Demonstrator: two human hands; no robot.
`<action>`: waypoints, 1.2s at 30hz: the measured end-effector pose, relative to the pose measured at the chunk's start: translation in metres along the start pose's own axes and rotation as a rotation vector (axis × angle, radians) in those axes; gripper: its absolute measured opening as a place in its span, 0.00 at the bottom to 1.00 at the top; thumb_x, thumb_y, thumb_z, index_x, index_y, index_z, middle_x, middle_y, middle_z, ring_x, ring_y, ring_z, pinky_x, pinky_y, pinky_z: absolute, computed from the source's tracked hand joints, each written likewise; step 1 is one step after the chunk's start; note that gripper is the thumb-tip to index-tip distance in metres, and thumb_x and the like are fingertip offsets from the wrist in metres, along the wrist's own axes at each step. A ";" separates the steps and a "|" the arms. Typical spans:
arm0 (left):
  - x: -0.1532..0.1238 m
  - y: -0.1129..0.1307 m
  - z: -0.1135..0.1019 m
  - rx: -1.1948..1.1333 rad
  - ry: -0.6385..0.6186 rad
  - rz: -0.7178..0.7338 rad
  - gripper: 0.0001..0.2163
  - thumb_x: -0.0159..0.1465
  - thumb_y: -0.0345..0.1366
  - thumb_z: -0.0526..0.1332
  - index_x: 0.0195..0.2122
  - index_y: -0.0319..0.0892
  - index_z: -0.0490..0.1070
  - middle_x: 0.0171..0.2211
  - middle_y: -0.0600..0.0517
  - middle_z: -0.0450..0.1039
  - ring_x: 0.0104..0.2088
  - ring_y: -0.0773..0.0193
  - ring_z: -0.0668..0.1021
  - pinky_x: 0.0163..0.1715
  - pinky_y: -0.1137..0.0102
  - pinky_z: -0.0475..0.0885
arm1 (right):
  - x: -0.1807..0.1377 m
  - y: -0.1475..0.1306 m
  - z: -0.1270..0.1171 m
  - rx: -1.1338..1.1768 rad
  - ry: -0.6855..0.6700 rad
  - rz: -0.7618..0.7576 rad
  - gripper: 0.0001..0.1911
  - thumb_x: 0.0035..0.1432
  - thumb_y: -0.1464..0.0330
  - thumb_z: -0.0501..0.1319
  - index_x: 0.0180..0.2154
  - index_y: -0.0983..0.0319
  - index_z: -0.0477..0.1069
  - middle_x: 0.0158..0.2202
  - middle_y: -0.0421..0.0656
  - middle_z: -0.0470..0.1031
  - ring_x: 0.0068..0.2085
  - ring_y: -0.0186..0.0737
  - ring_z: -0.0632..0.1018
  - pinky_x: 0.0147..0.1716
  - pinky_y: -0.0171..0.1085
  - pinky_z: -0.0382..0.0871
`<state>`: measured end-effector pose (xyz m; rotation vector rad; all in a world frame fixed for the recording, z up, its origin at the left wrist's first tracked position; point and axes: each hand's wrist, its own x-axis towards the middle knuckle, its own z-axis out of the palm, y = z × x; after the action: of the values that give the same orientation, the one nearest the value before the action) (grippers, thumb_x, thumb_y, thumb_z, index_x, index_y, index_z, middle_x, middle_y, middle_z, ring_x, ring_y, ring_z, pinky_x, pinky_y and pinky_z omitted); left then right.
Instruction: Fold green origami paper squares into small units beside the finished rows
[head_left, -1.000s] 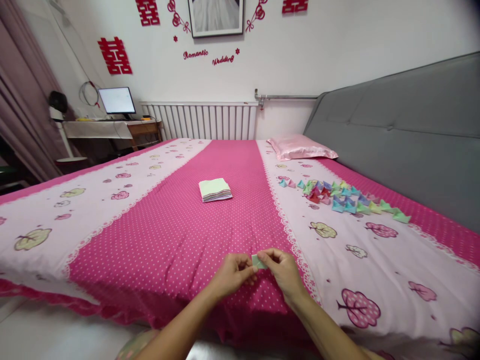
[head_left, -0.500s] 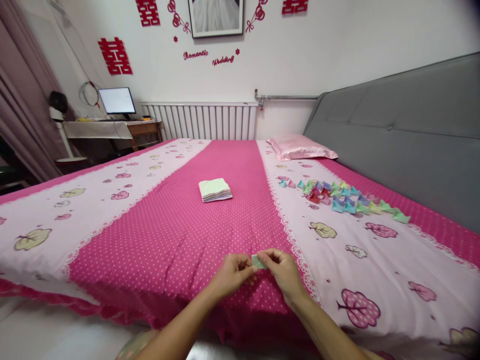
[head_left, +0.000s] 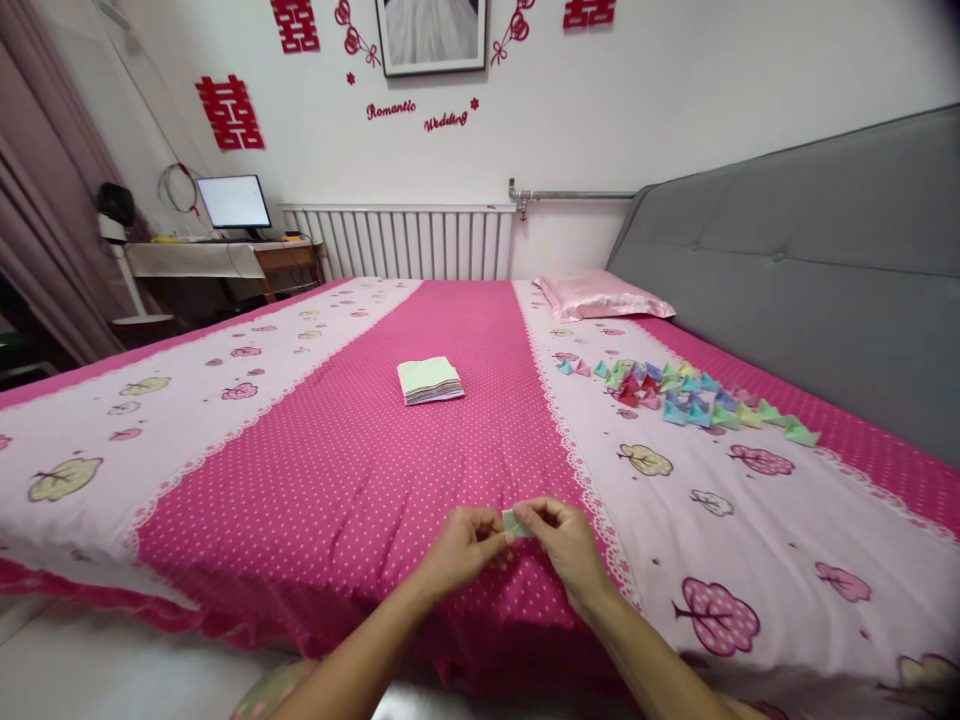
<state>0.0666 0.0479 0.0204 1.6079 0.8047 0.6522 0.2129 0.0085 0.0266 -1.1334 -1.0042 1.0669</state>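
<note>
Here we are, left hand (head_left: 466, 545) narrow, thumb and fingers gripping near end of pale green paper (head_left: 516, 524); right hand (head_left: 562, 545) pinching other end; paper right between two hands, at near edge of pink bed cover (head_left: 345, 470); paper stack (head_left: 430, 380) lying beyond left hand, well apart; folded paper shapes (head_left: 699, 410), many colours, clustered beyond right hand, off to its right; pink pillow (head_left: 604, 296) farther out behind them.

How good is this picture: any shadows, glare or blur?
Head view: soft light, but the bed's near side is shadowed; head view: the monitor looks washed-out white; head view: the paper between left hand and right hand shows little detail.
</note>
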 end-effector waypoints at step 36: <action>-0.001 0.005 0.001 0.036 0.007 -0.002 0.13 0.55 0.42 0.58 0.23 0.36 0.67 0.19 0.51 0.69 0.20 0.69 0.71 0.22 0.74 0.64 | -0.001 0.000 0.000 -0.033 -0.009 -0.006 0.13 0.47 0.61 0.63 0.28 0.66 0.73 0.27 0.44 0.74 0.30 0.37 0.73 0.32 0.35 0.66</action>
<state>0.0673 0.0457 0.0249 1.6379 0.8274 0.6454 0.2130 0.0079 0.0268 -1.1523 -1.0349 1.0555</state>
